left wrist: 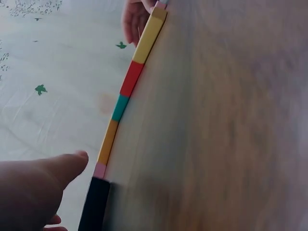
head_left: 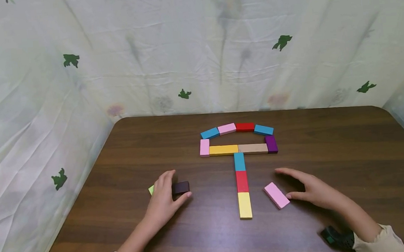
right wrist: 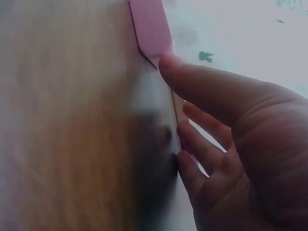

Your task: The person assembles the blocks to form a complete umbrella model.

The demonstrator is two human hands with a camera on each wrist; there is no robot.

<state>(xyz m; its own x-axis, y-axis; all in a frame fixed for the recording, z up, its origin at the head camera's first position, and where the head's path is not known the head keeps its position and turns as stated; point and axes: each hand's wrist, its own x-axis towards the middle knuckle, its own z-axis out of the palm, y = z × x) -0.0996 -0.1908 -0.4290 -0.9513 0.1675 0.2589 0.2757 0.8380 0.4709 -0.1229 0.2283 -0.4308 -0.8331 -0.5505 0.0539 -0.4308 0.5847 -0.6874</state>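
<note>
My left hand (head_left: 163, 203) hovers at a dark block (head_left: 181, 188) and a lime-green block (head_left: 151, 189), covering part of both. In the left wrist view its thumb (left wrist: 72, 166) is straight and apart from the dark block (left wrist: 95, 204). A loose pink block (head_left: 277, 195) lies slantwise on the table, right of a column of blocks. Beside it is my right hand (head_left: 313, 188), fingers spread and relaxed. The right thumb tip (right wrist: 171, 62) is at the near end of the pink block (right wrist: 151, 29); whether it touches is unclear. The fingers do not wrap around it.
Blocks lie end to end on the brown table (head_left: 125, 233). A yellow (head_left: 244, 205), a red (head_left: 242, 181) and a blue block (head_left: 239, 161) form a column below a closed outline with a yellow-orange (head_left: 223, 150) and a tan block (head_left: 253, 149) as base. A patterned cloth (head_left: 197, 52) hangs behind.
</note>
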